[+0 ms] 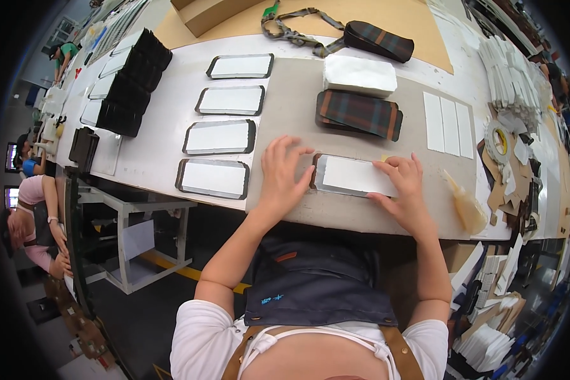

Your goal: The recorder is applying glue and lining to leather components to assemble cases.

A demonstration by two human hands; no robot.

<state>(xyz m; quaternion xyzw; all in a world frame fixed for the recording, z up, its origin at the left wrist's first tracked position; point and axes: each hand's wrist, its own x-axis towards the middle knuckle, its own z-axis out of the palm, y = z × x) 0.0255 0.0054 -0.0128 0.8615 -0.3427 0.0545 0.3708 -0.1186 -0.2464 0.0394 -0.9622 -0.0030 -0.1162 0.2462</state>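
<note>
In front of me lies a dark fabric piece with rounded ends, topped by a white rectangular board. My right hand grips the board's right end, thumb at the near long edge and fingertips at the far one. My left hand is open, fingers apart and slightly blurred. Its thumb tip is by the piece's dark left end; whether it touches cannot be told. Beyond my hands is a stack of dark plaid fabric pieces, and behind it a stack of white sheets.
Left, several board-topped dark pieces lie in a column. Further left stand rows of black folded pieces. Plaid pieces and a strap are at the back. Right are white strips, a translucent bag and a tape roll.
</note>
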